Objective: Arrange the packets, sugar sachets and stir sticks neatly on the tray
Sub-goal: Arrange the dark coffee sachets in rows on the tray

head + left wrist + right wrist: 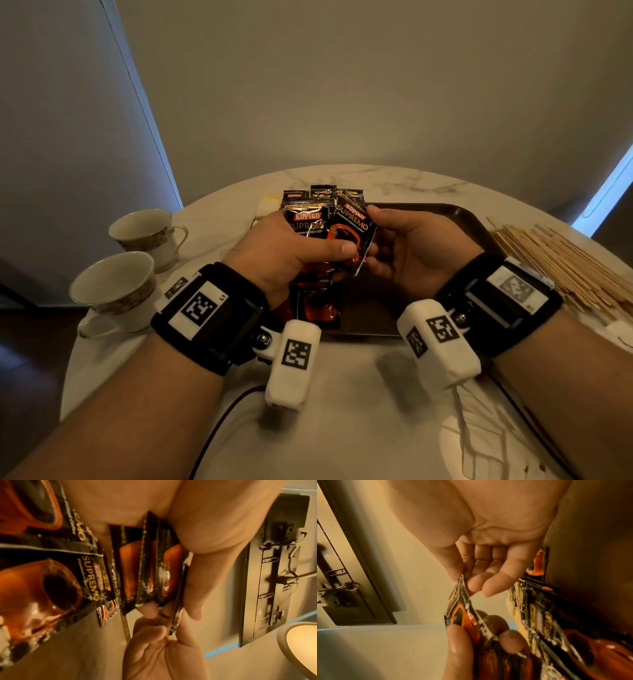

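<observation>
Currently held: a stack of coffee packets (310, 236), black with red cup print, gripped in the left hand (277, 250), thumb laid across the front and fingers curled behind. Item in transfer: one single packet (352, 233), pinched at its top corner between thumb and forefinger of the right hand (414, 250), its lower edge also under the left thumb; the right wrist view shows the remaining right fingers loosely bent and touching nothing. Directly beneath both hands: dark tray (455, 219), with more packets (322, 193) lying fanned just beyond the left fingertips. Outboard of the right hand, off the tray: loose pile of wooden stir sticks (561, 260). Beyond the left knuckles: a pale yellow item (269, 202), possibly sugar sachets, too hidden to confirm. Outboard of the left wrist: two teacups (137, 260) on the marble table (342, 428). Step in hand, judged: squaring the packets into one even stack. Handling note: packets are slick foil and likely to slide, so the left thumb should ease only enough to let the single packet seat flush, print facing the same way, edges tapped level before the stack goes down flat on the tray.
</observation>
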A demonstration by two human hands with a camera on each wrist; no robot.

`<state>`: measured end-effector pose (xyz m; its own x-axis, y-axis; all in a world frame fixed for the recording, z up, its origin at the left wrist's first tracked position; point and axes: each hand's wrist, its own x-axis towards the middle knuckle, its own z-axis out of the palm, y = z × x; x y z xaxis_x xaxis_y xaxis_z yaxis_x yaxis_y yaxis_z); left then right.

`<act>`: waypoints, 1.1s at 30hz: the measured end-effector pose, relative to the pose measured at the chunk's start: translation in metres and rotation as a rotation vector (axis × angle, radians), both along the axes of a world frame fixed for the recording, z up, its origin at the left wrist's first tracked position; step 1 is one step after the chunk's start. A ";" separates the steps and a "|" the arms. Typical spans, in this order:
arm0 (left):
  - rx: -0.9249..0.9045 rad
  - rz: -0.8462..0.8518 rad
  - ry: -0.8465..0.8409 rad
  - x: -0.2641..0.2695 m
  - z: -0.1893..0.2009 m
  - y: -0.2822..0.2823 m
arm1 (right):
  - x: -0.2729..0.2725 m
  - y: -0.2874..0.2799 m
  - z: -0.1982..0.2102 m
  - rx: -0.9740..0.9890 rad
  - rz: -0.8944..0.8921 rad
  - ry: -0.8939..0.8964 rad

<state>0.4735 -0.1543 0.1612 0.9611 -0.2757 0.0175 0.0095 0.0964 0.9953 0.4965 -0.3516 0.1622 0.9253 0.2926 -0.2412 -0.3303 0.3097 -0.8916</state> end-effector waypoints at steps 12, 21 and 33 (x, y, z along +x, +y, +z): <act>-0.023 0.177 -0.031 0.001 -0.001 -0.002 | -0.008 0.007 0.001 -0.089 0.025 -0.192; -0.282 0.476 0.164 0.015 0.008 0.013 | 0.013 -0.010 -0.011 -0.288 -0.265 0.149; -0.286 0.472 0.197 0.014 0.012 0.013 | 0.011 -0.007 -0.004 -0.427 -0.085 0.198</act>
<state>0.4872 -0.1409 0.1727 0.9714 0.1719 -0.1635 0.0829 0.3996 0.9129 0.5072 -0.3591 0.1577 0.8656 0.0540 -0.4978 -0.4964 -0.0376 -0.8673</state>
